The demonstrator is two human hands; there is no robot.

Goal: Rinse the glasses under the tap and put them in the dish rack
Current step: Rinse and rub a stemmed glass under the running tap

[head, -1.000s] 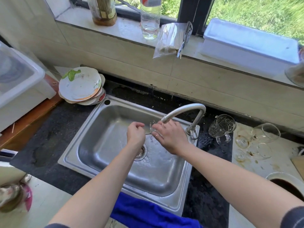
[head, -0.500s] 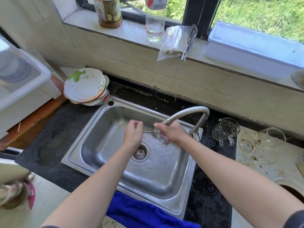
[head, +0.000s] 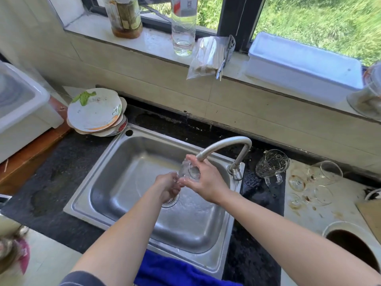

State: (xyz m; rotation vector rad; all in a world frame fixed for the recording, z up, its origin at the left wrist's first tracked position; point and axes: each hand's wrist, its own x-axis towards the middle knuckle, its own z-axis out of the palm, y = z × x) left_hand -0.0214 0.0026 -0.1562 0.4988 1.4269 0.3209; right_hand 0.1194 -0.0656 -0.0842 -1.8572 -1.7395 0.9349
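Just now we have both hands over the sink (head: 127,168) at the middle of the frame. Our right hand (head: 206,182) is wrapped around a clear glass (head: 188,170), holding it right beneath the mouth of the tap (head: 224,144). Our left hand (head: 168,185) is curled closed against the lower end of that glass, fingers bunched; we cannot tell exactly what part it pinches.

Right of the tap, a patterned glass mug (head: 272,164) lies on the dark bench (head: 61,172). Farther right, on the pale stained part of the bench, several more glasses (head: 323,174) lie on their sides, close together.

At the upper left corner of the sink sits a stack of dirty plates (head: 94,112) with a green leaf on top. A blue cloth (head: 175,271) hangs over the near edge of the sink at the bottom of the frame. On the windowsill (head: 156,42) along the top stand a brownish jar (head: 125,16), a clear bottle (head: 183,27) and a white box (head: 305,65).
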